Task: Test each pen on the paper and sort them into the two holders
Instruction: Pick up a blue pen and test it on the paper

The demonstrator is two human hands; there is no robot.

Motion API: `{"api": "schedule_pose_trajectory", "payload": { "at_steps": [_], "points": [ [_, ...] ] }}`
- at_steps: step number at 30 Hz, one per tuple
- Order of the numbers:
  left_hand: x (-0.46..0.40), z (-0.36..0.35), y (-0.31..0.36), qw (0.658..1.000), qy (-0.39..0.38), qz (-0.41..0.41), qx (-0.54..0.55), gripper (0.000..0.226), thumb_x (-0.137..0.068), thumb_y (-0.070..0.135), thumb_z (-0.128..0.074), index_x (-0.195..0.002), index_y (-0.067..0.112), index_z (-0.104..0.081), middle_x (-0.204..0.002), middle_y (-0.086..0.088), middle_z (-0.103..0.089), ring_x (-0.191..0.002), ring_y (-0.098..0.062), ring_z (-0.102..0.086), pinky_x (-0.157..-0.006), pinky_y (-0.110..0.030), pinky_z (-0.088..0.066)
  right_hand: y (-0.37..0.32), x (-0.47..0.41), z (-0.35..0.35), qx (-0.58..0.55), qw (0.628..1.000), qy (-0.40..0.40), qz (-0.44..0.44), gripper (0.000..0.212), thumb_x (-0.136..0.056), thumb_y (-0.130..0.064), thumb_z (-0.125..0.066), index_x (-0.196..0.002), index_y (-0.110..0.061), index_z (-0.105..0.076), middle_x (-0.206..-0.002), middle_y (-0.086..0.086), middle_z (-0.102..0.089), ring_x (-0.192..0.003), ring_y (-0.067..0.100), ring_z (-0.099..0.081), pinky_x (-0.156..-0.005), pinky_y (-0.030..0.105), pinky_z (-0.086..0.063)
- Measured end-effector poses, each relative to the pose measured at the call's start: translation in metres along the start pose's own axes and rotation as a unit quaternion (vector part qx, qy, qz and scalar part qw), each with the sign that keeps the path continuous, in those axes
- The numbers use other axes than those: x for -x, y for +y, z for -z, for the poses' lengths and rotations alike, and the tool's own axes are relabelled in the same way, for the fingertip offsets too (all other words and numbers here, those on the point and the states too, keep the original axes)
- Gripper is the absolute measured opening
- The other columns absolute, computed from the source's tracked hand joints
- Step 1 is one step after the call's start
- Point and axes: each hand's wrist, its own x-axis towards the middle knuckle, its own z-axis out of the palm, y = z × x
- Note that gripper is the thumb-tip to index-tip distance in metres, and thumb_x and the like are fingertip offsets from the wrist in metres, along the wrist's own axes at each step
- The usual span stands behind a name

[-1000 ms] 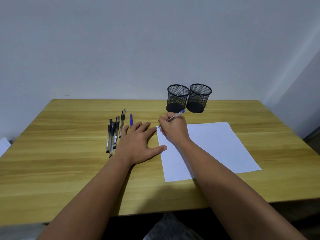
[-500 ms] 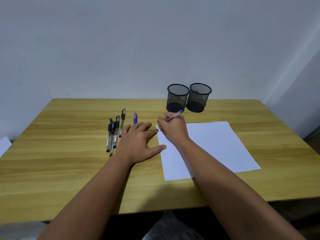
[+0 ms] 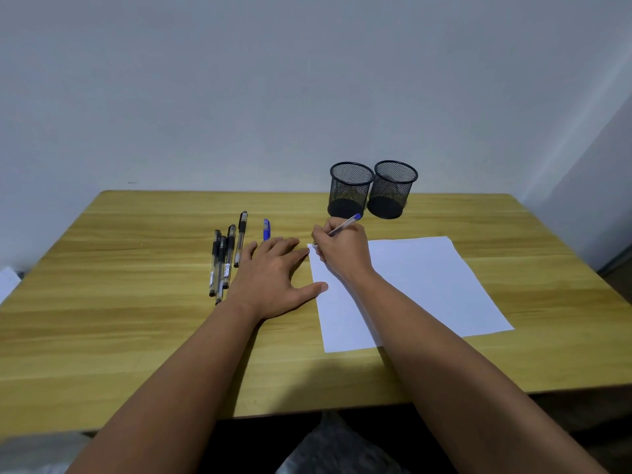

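the blue-capped pen point(image 3: 339, 227) was pinched in the right hand point(image 3: 343, 251), its fingers pressed together around the barrel, the tip down at the far left corner of the white paper point(image 3: 410, 289) and the blue end slanting up and to the right past the knuckles. the grip sat low on the barrel, near the tip. the left hand point(image 3: 273, 278) lay flat on the bench point(image 3: 119, 302) just left of the paper, fingers spread and holding nothing, its thumb touching the sheet's left edge. a blue pen point(image 3: 266, 229) lay just beyond the left hand's fingertips. further left, four black pens point(image 3: 225, 258) lay roughly side by side, pointing near to far, close to the left hand. the two black mesh holders point(image 3: 372, 189) stood upright and touching each other at the far side of the bench, just beyond the right hand; nothing showed above their rims.
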Motion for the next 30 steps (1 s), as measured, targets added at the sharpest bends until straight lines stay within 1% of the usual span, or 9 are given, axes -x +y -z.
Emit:
{"api": "schedule_pose_trajectory", "payload": {
  "at_steps": [5,9,12,14,18,21,23,26,30],
  "points": [
    [0.0003,0.0005,0.0001,1.000,0.008,-0.001,0.009,0.090,-0.076,0.094,-0.032,-0.144,0.039,-0.052,-0.155,0.011,-0.044,-0.145,-0.016,-0.034,-0.118,-0.057,-0.021,-0.0015,0.0016,0.0004,-0.011,1.000,0.004,-0.006,0.037,-0.092,-0.022,-0.067,-0.061,-0.008,-0.052,-0.053,0.014,-0.062,-0.049,0.031,-0.064,-0.053,0.043,-0.055],
    [0.0004,-0.0003,0.0000,1.000,0.011,-0.001,0.010,0.088,-0.076,0.093,-0.034,-0.143,0.039,-0.053,-0.154,0.011,-0.045,-0.144,-0.016,-0.035,-0.117,-0.057,-0.022,-0.0027,0.0025,0.0025,-0.031,0.999,0.031,-0.011,0.038,-0.093,-0.016,-0.066,-0.062,-0.002,-0.048,-0.052,0.018,-0.059,-0.052,0.043,-0.064,-0.049,0.036,-0.050],
    [0.0000,-0.0008,-0.0002,1.000,0.010,-0.001,0.004,0.089,-0.076,0.094,-0.033,-0.144,0.039,-0.052,-0.154,0.011,-0.045,-0.145,-0.016,-0.034,-0.118,-0.056,-0.022,-0.0026,0.0024,0.0018,-0.021,0.999,0.023,-0.012,0.038,-0.091,-0.016,-0.066,-0.060,-0.004,-0.049,-0.054,0.020,-0.061,-0.046,0.034,-0.061,-0.049,0.035,-0.049],
    [-0.0001,-0.0007,-0.0002,1.000,0.011,-0.001,0.003,0.089,-0.076,0.094,-0.033,-0.144,0.040,-0.052,-0.154,0.011,-0.045,-0.144,-0.016,-0.034,-0.117,-0.056,-0.022,-0.0022,0.0016,0.0013,-0.015,1.000,0.021,-0.012,0.038,-0.091,-0.017,-0.067,-0.059,-0.005,-0.050,-0.055,0.021,-0.062,-0.047,0.034,-0.061,-0.050,0.039,-0.050],
    [-0.0002,-0.0004,0.0001,1.000,0.009,0.000,0.007,0.088,-0.076,0.093,-0.033,-0.143,0.039,-0.053,-0.154,0.011,-0.045,-0.144,-0.016,-0.034,-0.117,-0.056,-0.022,-0.0027,0.0005,0.0002,-0.004,1.000,0.025,-0.009,0.037,-0.086,-0.022,-0.066,-0.055,-0.015,-0.049,-0.058,0.024,-0.059,-0.057,0.047,-0.063,-0.052,0.051,-0.055],
    [-0.0001,-0.0004,0.0002,1.000,0.008,0.000,0.008,0.088,-0.076,0.093,-0.033,-0.143,0.039,-0.052,-0.155,0.011,-0.044,-0.145,-0.016,-0.034,-0.117,-0.057,-0.023,-0.0019,0.0001,0.0009,0.012,1.000,0.025,-0.003,0.033,-0.086,-0.023,-0.064,-0.061,-0.005,-0.052,-0.062,0.027,-0.059,-0.061,0.050,-0.062,-0.053,0.051,-0.055],
    [-0.0002,-0.0001,0.0006,1.000,0.010,0.001,0.008,0.088,-0.076,0.093,-0.034,-0.143,0.039,-0.052,-0.154,0.011,-0.045,-0.145,-0.016,-0.034,-0.117,-0.057,-0.023,-0.0014,0.0000,0.0015,0.013,1.000,0.027,-0.001,0.034,-0.087,-0.022,-0.063,-0.066,0.003,-0.053,-0.064,0.029,-0.059,-0.062,0.049,-0.060,-0.053,0.050,-0.054],
    [-0.0003,0.0004,0.0012,1.000,0.008,0.001,0.009,0.088,-0.076,0.093,-0.034,-0.143,0.039,-0.052,-0.155,0.011,-0.044,-0.145,-0.016,-0.034,-0.118,-0.057,-0.022,-0.0016,-0.0005,0.0021,0.019,0.999,0.031,-0.003,0.034,-0.088,-0.021,-0.062,-0.067,0.004,-0.051,-0.064,0.028,-0.058,-0.061,0.047,-0.058,-0.054,0.045,-0.052],
    [-0.0001,0.0002,0.0013,1.000,0.012,0.000,0.009,0.088,-0.076,0.093,-0.034,-0.143,0.038,-0.052,-0.154,0.011,-0.045,-0.145,-0.016,-0.034,-0.118,-0.057,-0.022,-0.0038,0.0004,0.0033,0.017,0.999,0.036,0.005,0.039,-0.091,-0.015,-0.064,-0.060,-0.005,-0.042,-0.062,0.025,-0.048,-0.057,0.027,-0.044,-0.055,0.035,-0.040]
  ]
}}
